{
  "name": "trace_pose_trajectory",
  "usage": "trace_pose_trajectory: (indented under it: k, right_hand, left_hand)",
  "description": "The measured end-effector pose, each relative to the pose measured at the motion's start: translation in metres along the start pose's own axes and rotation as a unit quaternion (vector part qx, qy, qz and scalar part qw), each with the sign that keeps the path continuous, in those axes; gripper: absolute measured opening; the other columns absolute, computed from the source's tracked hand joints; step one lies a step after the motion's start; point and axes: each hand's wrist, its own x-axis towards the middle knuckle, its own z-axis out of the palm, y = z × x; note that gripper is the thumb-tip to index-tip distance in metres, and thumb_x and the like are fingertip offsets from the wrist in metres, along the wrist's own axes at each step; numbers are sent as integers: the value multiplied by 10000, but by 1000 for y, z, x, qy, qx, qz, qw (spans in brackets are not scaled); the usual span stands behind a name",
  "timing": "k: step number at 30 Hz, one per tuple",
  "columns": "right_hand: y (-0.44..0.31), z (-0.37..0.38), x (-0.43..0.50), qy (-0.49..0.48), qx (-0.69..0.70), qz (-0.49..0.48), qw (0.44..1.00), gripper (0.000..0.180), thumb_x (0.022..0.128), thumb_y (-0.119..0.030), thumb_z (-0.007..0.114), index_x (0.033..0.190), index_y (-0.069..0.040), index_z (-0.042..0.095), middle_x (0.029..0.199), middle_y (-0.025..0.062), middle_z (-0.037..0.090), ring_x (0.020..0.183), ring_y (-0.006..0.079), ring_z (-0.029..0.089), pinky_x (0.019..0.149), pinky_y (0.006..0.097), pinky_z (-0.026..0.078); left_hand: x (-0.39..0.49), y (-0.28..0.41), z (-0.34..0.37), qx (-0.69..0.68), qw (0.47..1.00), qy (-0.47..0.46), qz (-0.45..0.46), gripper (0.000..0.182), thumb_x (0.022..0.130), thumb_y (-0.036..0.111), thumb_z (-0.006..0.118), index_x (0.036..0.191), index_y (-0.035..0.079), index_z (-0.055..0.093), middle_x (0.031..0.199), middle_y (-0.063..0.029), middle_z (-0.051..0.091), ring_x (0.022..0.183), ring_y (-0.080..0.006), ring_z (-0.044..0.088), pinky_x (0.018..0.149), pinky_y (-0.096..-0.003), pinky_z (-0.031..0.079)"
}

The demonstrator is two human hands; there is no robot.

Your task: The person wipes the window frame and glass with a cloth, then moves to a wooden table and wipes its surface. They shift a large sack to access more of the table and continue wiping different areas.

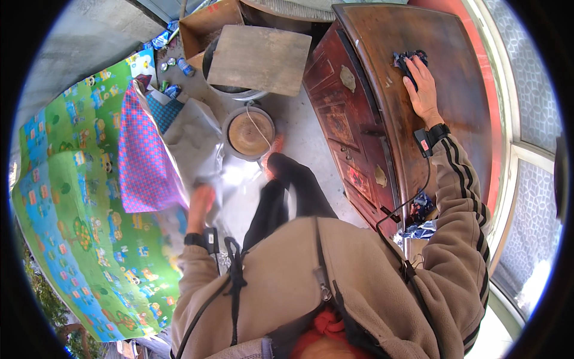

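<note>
My right hand point(420, 89) presses a crumpled dark patterned cloth point(410, 60) onto the brown wooden top of a cabinet point(385, 27), towards its far end. The cabinet's red front point(334, 116) has carved panels and metal fittings. My left hand point(204, 199) hangs low at my left, blurred by motion, beside a pink and blue checked sheet point(145, 157) and a grey sheet point(195, 130). Whether it touches either one, or holds anything, I cannot tell.
Ahead stand a round lidded container point(250, 133) and a larger round vessel under a wooden board point(260, 58), with an open box point(208, 29) behind. Cans point(185, 66) lie on the floor. A colourful printed mat point(89, 202) is at left, a patterned glass window point(529, 215) at right.
</note>
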Motion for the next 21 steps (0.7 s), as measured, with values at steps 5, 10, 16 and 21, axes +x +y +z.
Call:
trace_pose_trajectory:
  k: [5, 10, 16, 21]
  right_hand:
    - [2, 0, -1, -3, 5, 10, 1000, 445, 945, -255, 584, 1357, -88, 565, 1418, 204, 506, 1288, 392, 484, 1090, 447, 373]
    - [3, 1, -2, 4, -7, 10, 1000, 443, 950, -264, 582, 1361, -98, 567, 1422, 195, 508, 1289, 386, 487, 1088, 445, 377]
    - [2, 2, -2, 4, 0, 25, 1000, 438, 953, -241, 580, 1371, -113, 561, 1425, 190, 505, 1296, 381, 482, 1095, 440, 376]
    - [3, 1, -1, 2, 6, 15, 1000, 446, 954, -236, 575, 1374, -89, 553, 1428, 198, 501, 1301, 383, 479, 1099, 437, 371]
  left_hand:
    - [-6, -12, 9, -27, 1000, 2, 4, 306, 961, 336, 656, 1131, 82, 650, 1072, -22, 693, 974, -124, 668, 802, -231, 514]
    - [-3, -14, 8, -30, 1000, 1, -9, 329, 963, 343, 651, 1149, 72, 641, 1094, -27, 689, 982, -125, 667, 804, -226, 514]
    - [3, -7, 12, -8, 1000, -9, 24, 348, 977, 360, 622, 1160, 64, 637, 1135, -43, 684, 1042, -143, 654, 876, -257, 496]
    - [-6, -16, 7, -8, 1000, -4, -12, 325, 979, 348, 622, 1161, 79, 640, 1114, -33, 691, 1031, -139, 655, 866, -254, 490]
